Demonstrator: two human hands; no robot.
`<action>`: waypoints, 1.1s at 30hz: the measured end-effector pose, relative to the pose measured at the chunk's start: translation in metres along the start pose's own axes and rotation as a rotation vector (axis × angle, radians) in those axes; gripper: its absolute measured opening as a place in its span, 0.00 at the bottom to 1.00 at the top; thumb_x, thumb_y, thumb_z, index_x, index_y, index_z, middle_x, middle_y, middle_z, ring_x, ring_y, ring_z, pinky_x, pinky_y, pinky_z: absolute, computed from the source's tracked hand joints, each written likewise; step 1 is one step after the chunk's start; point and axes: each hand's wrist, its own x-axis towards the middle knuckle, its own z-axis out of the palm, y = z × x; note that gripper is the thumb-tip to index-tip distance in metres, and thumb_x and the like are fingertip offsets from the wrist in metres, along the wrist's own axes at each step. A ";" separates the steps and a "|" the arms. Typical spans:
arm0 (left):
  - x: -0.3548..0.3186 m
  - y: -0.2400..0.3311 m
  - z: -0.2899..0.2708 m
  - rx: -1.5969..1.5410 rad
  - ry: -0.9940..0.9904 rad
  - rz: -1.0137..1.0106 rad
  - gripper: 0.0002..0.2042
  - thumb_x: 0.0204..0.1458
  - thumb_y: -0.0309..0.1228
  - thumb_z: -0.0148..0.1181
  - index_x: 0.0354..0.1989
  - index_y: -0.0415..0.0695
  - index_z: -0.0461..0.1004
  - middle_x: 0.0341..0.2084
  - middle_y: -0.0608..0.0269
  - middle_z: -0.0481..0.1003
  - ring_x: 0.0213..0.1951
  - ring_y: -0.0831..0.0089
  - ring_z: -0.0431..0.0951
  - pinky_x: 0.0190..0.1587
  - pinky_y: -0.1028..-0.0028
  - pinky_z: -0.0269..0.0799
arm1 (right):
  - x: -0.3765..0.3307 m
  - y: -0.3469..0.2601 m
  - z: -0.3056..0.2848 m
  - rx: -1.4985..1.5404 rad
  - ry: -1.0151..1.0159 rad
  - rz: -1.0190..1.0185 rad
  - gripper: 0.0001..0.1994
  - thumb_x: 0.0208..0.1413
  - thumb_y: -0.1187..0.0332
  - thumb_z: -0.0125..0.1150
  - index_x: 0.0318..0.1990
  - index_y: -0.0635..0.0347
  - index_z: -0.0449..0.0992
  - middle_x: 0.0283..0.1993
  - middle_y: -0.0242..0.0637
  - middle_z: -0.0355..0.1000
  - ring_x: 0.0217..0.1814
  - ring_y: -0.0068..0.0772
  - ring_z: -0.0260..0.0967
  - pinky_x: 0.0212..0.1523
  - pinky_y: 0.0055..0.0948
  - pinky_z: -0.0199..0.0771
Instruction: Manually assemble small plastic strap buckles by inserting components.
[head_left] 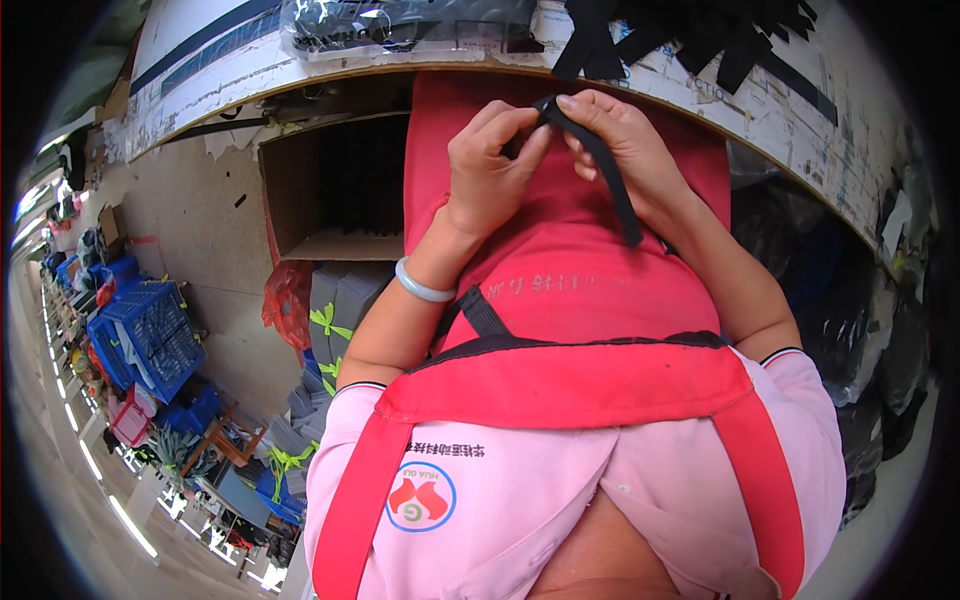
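Between my hands, just in front of the table's near edge, a black fabric strap is held up over my red apron. My left hand pinches its upper end between thumb and forefinger. With thumb and fingers closed, my right hand grips the strap close beside that end, and the rest dangles down past my palm. Whatever small part sits at the pinched end is hidden by my fingertips. Beyond my right hand, a pile of similar black straps lies on the table.
The worn white table curves across the far side. On it lies a clear plastic bag with dark contents. An open cardboard box stands below at the left, near grey bundles with green ties. Blue crates stand farther left.
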 end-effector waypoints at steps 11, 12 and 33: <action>-0.002 0.003 -0.006 -0.898 -0.022 -0.828 0.09 0.55 0.29 0.59 0.39 0.36 0.76 0.25 0.63 0.74 0.21 0.77 0.73 0.18 0.79 0.65 | 0.007 0.002 -0.009 -0.189 0.065 -0.103 0.11 0.60 0.63 0.59 0.44 0.60 0.75 0.33 0.29 0.73 0.33 0.17 0.70 0.36 0.17 0.71; -0.004 -0.002 -0.005 -0.966 -0.033 -0.878 0.10 0.57 0.31 0.58 0.41 0.36 0.76 0.24 0.63 0.74 0.21 0.77 0.73 0.17 0.81 0.64 | 0.007 0.004 -0.008 -0.192 0.064 -0.099 0.11 0.60 0.63 0.59 0.44 0.60 0.75 0.33 0.29 0.73 0.33 0.17 0.70 0.36 0.17 0.71; -0.006 0.004 0.009 -0.570 0.078 -0.403 0.07 0.55 0.22 0.58 0.41 0.36 0.78 0.27 0.68 0.70 0.17 0.85 0.68 0.16 0.84 0.61 | -0.001 0.007 -0.005 -0.367 0.139 -0.116 0.08 0.57 0.69 0.61 0.37 0.63 0.70 0.24 0.30 0.70 0.17 0.14 0.65 0.16 0.15 0.67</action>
